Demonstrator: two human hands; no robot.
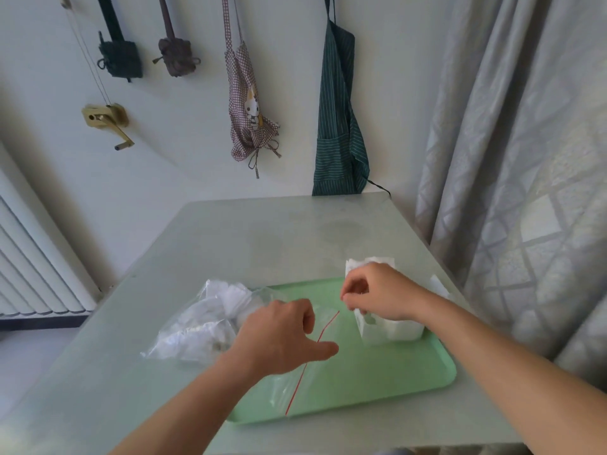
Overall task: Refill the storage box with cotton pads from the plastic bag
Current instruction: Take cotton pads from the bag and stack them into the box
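A clear plastic bag with a thin red zip strip lay on its side. Its fat end was on the pale grey tabletop and its mouth end was on a flat light green plastic tray. Soft white cotton pads were bunched up inside the fat end. The mouth end looked flat.

A small white storage box stood on the far right part of the tray. More white pads stuck up out of its top, so the box looked full. Another white thing lay just beside the box, past the edge of the tray.

The left hand was on top of the bag near the red strip. Its fingers were bent down onto the plastic and its thumb stuck out to the side.

The right hand was over the box, touching the pads. Its fingers were curled in, with the tips close together.

For both hands, I could not tell if the fingers really held anything, because the backs of the hands hid the tips.

A dark green striped apron and a red checked apron hung on the wall behind.
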